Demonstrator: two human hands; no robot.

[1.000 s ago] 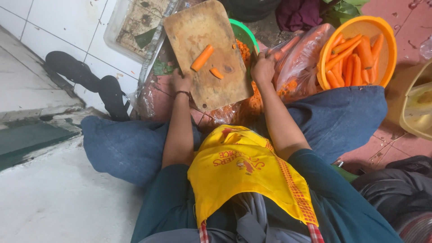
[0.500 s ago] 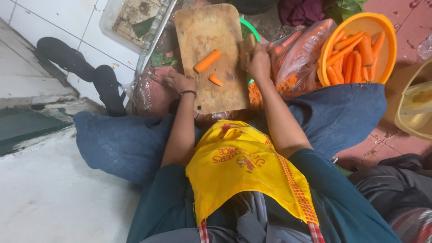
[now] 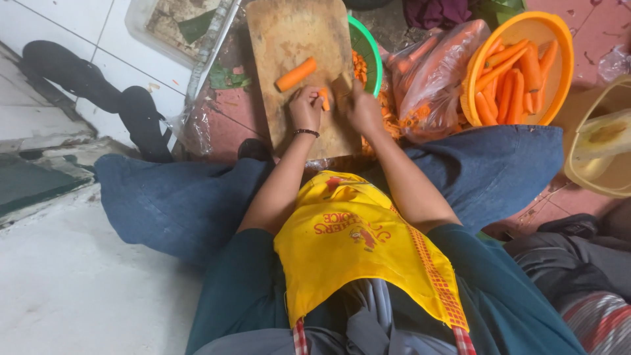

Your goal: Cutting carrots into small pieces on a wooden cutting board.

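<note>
A worn wooden cutting board [image 3: 289, 39] lies on the floor in front of my crossed legs. On it rest a longer peeled carrot piece [image 3: 296, 73] and a short carrot piece [image 3: 324, 100]. My left hand [image 3: 305, 108] pinches the short piece against the board. My right hand [image 3: 363, 112] is closed around a knife [image 3: 342, 83], whose blade stands right beside the short piece. Both hands sit close together at the board's near right part.
A green bowl [image 3: 372, 49] of cut carrot sits behind the board's right edge. Beside it are a plastic bag of carrots [image 3: 437, 66], an orange basin [image 3: 559, 39] of peeled carrots and a yellow container [image 3: 582, 174]. Black sandals [image 3: 85, 82] lie left. Another person's leg [image 3: 578, 276] is lower right.
My left hand moved from the board's left edge to the short carrot piece and took hold of it. My right hand came in from the board's right edge to that piece.
</note>
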